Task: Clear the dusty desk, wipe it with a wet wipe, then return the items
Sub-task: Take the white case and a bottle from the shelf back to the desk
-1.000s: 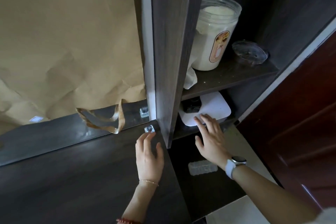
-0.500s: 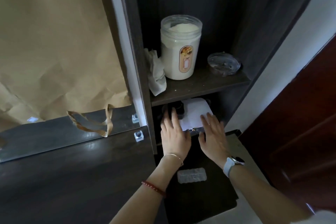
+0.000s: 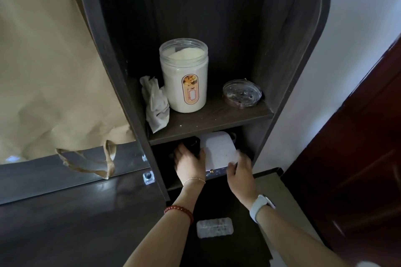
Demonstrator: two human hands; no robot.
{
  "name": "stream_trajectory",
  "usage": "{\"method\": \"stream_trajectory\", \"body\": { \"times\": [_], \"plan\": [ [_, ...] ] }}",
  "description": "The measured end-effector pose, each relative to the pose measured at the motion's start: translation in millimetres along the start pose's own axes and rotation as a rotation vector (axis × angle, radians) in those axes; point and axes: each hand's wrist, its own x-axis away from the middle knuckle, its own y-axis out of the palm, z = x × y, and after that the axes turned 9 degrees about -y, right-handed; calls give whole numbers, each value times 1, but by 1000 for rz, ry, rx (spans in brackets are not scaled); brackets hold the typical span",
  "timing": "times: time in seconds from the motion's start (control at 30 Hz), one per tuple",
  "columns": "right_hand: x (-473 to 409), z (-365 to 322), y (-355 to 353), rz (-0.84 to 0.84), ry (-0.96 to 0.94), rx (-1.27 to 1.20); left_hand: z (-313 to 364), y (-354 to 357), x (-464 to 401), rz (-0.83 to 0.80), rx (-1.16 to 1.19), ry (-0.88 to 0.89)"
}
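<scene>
I see both hands reaching into the lower compartment of a dark wooden shelf unit (image 3: 288, 54). The left hand (image 3: 191, 165) lies palm down at the left side of a white rounded box (image 3: 219, 149), which sits in that compartment under the shelf board (image 3: 217, 119). Its fingers (image 3: 181, 151) extend into shadow beside a small black object (image 3: 193, 144); I cannot tell whether they grasp anything. The right hand (image 3: 238, 171) is at the box's front right corner, with its fingers (image 3: 233, 166) curled over the box edge, grasping it. The right wrist carries a white-strapped watch (image 3: 261, 205); the left forearm carries a red bead bracelet (image 3: 180, 211) and a thin chain.

On the shelf board above stand a clear plastic jar (image 3: 184, 76) filled with pale powder, upright, with an orange-bordered label. A crumpled white cloth (image 3: 156, 104) lies just beside the jar on its left, touching it. A clear round lid or dish (image 3: 242, 93) rests to the right, apart from the jar.

Below the hands, a small translucent rectangular packet (image 3: 214, 227) lies on a dark lower panel. To the left is the dark surface (image 3: 76, 223), with a mirror strip (image 3: 43, 171) along its back and brown paper (image 3: 43, 60) covering the area above it. A red-brown door (image 3: 358, 158) stands at the right.
</scene>
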Motion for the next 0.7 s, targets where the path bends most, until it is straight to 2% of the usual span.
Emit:
{"method": "stream_trajectory", "body": {
  "times": [0.13, 0.43, 0.7],
  "plan": [
    [-15, 5, 8, -39, 180, -59, -3, -3, 9, 16, 69, 8],
    [5, 36, 13, 59, 212, -361, -21, -12, 46, 39, 226, 82],
    [45, 33, -34, 149, 146, -540, -42, -22, 85, 12, 312, 157]
  ]
}}
